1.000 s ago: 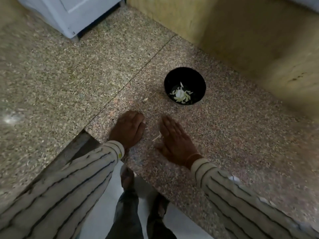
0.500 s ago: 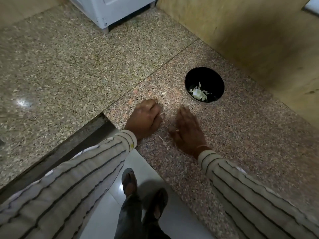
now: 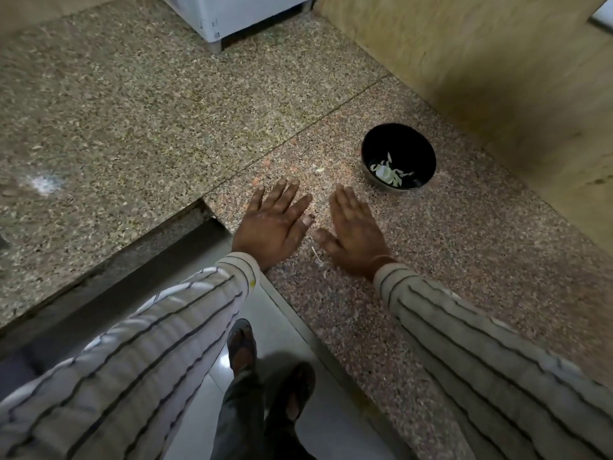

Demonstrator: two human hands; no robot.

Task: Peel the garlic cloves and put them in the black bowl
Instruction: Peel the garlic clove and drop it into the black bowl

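On granite counter [image 3: 464, 244]: left hand [image 3: 272, 224] and right hand [image 3: 356, 234] lie flat, fingers straight, holding nothing; black bowl [image 3: 374, 141] with garlic [image 3: 386, 171] stands near.

Black bowl [image 3: 398, 141] contents [image 3: 386, 171] too small to ID.

Granite counter [image 3: 464, 247] bears black bowl [image 3: 408, 141], left hand [image 3: 272, 224], right hand [image 3: 355, 234], peel scrap [image 3: 316, 253].

Speckled polished granite counter [image 3: 464, 247], glossy black bowl [image 3: 418, 151]
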